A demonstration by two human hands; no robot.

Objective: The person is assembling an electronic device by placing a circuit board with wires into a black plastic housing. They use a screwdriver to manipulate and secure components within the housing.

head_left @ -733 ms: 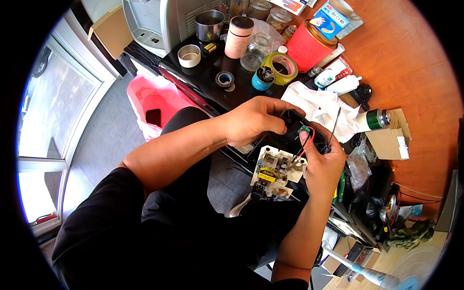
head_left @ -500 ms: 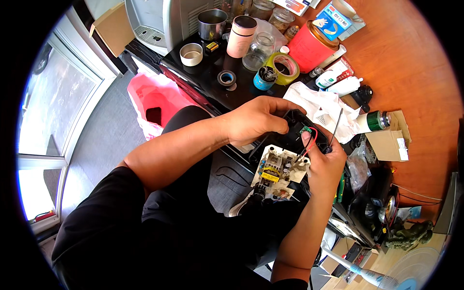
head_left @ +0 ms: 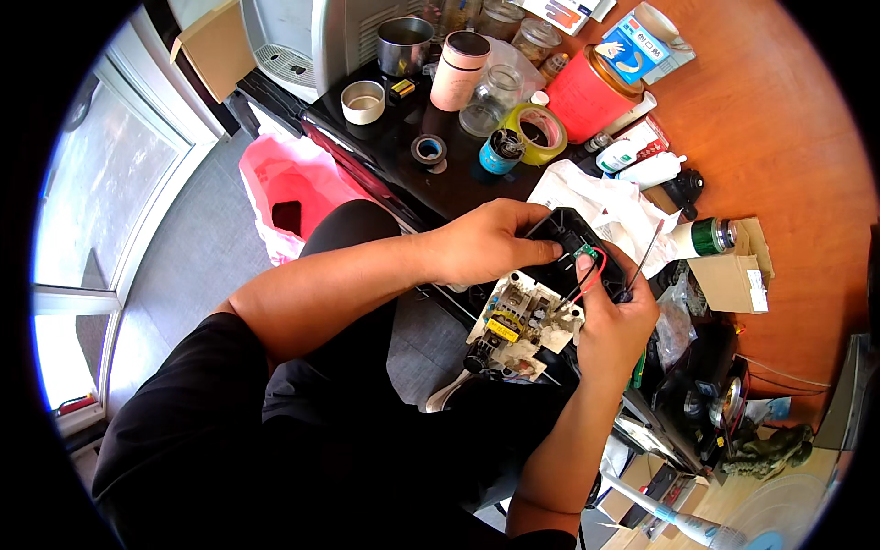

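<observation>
My left hand [head_left: 486, 243] grips the left side of an open black plastic housing [head_left: 564, 229], thumb pressed inside it. My right hand [head_left: 605, 312] holds the housing's right side, its thumb at a small green board [head_left: 585, 250] with red and black wires [head_left: 599, 278]. A thin metal rod [head_left: 648, 247] sticks up beside my right fingers; its lower end is hidden. Below the housing hangs a pale, stained circuit board [head_left: 536, 330] with a yellow-wrapped transformer [head_left: 504, 330].
Beyond my hands are a black cabinet top [head_left: 412, 183] with cups, jars and tape rolls [head_left: 541, 128], white paper [head_left: 605, 202] and a cardboard box [head_left: 729, 280]. A pink bag [head_left: 275, 174] stands on the left; a fan [head_left: 770, 518] is at lower right.
The housing and circuit board have shifted slightly, the board tilting a little down and left. My left thumb sits a little further right inside the housing.
</observation>
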